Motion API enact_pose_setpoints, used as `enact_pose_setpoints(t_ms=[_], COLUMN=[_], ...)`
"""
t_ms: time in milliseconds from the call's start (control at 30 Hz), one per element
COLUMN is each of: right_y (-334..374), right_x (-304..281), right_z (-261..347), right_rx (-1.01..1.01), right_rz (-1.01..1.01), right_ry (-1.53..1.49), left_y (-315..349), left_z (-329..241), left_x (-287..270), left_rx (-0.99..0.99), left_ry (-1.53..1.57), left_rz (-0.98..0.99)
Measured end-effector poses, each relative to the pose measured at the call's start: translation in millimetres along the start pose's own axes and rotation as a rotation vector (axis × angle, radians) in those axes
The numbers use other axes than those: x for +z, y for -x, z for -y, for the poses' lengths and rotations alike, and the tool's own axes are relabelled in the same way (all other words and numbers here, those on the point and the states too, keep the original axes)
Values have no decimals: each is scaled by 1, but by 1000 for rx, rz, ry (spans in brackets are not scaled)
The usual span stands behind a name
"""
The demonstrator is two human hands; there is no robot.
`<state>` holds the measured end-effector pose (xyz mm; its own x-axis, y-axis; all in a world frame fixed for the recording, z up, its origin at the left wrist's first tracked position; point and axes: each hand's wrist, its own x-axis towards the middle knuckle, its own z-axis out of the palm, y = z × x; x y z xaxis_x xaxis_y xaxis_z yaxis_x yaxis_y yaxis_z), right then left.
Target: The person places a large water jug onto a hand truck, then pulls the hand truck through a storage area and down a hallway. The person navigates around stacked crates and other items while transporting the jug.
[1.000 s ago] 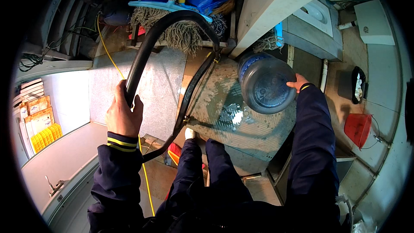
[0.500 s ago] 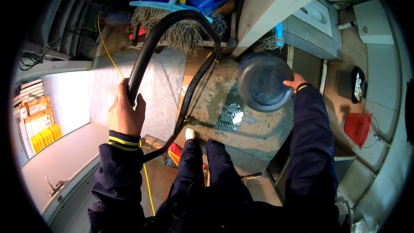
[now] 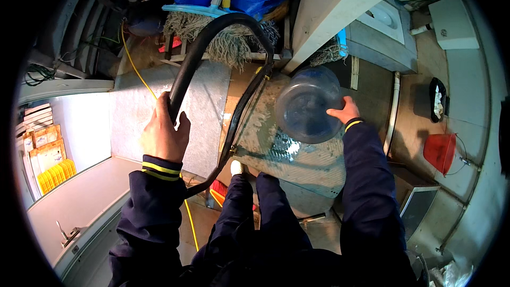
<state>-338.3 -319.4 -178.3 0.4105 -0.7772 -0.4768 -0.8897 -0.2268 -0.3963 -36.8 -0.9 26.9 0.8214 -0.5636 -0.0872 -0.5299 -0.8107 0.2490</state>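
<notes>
Head view: left fingers [image 3: 163,104] around tube [image 3: 187,77], right fingers [image 3: 336,112] on bottle [image 3: 304,111]

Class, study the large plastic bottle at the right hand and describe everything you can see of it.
The bottle is large, round and see-through, bluish-grey, and looks like plastic. Its wide circular base, darker towards the middle, faces the camera; the body extends away behind it, and the neck is out of sight. The right hand holds it at the right edge of the base. It appears above the wet, ridged floor; whether they touch, I cannot tell.
</notes>
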Motion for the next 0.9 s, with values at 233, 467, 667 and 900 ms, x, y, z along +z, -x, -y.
enact_pose_setpoints(t_ms=[233, 467, 667, 900], right_y=[60, 104, 138, 134], right_x=[44, 91, 106, 67], right_z=[45, 38, 42, 45], right_rx=[8, -108, -172, -102], right_rz=[-15, -73, 26, 115], right_ry=[153, 406, 506, 474], left_y=[4, -4, -2, -7], left_z=[6, 7, 9, 16], left_x=[-8, 2, -3, 2], left_rx=[69, 133, 140, 185], left_ry=[16, 30, 71, 97], left_rz=[-42, -13, -45, -52])
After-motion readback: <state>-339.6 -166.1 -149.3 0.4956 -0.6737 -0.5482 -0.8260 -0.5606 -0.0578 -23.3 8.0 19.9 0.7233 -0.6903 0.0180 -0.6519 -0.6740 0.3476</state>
